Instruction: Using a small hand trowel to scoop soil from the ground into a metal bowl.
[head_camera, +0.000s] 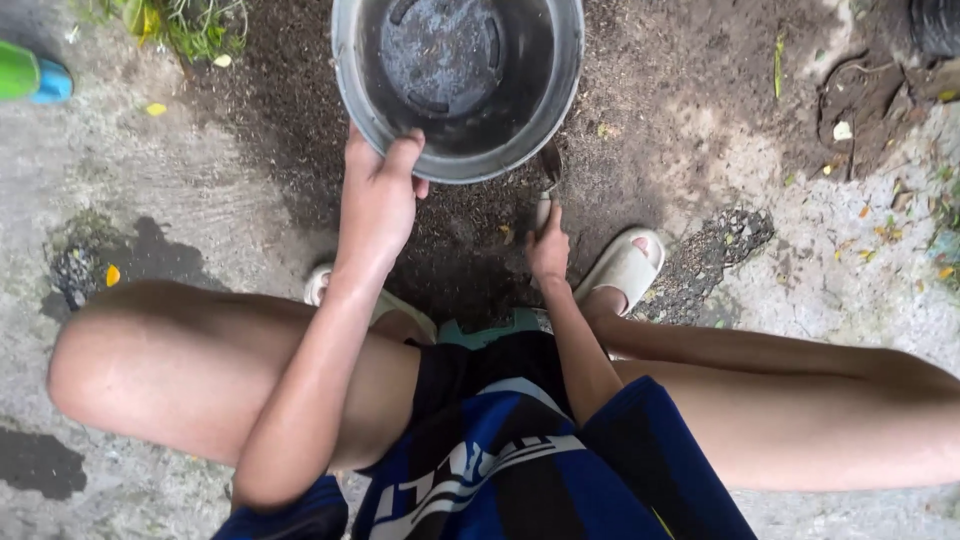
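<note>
The left hand (378, 195) grips the near rim of a round grey pot (458, 85), thumb hooked inside the wall, holding it tilted above a patch of dark soil (480, 255). The right hand (548, 250) is closed around the handle of a small trowel (547, 185), whose blade points into the soil just below the pot's rim. The person squats with pale sandals (625, 268) planted either side of the soil.

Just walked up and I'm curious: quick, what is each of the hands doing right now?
Left hand: closed on the rim of the grey pot, thumb inside.
Right hand: closed around the handle of a small trowel in the soil.
</note>
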